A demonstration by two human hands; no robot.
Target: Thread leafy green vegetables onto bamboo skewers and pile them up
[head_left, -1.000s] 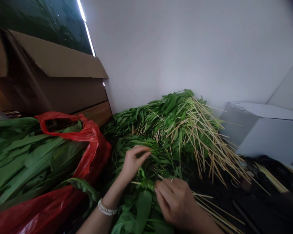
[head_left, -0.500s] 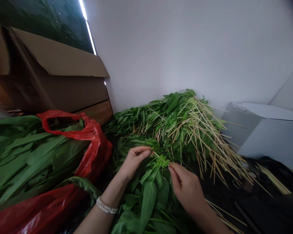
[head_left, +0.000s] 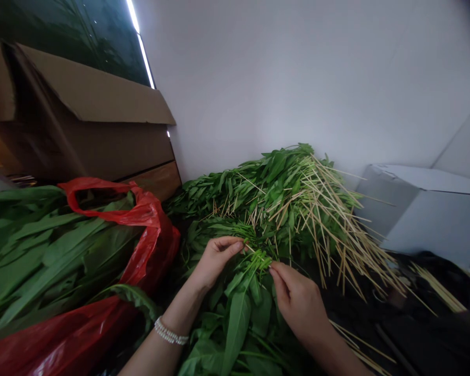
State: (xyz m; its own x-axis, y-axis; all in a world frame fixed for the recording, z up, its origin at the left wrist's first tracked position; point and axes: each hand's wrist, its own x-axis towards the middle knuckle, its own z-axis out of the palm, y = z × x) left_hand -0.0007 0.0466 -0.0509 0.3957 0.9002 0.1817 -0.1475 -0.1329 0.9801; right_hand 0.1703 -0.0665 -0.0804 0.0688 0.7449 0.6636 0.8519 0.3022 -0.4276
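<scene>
Leafy stems (head_left: pixel 261 259) on stick (head_left: pixel 251 249), between hands (head_left: pixel 219 259) (head_left: pixel 300 295): left pinches green stem (head_left: pixel 246 241), right pinches stick.

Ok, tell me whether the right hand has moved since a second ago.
Yes: judged against the white box, the right hand has moved up and rightward in the picture.

Pale wall (head_left: pixel 282 78) beside a dark green panel (head_left: pixel 70 36) (bright strip (head_left: pixel 145 57) along its edge)
</scene>
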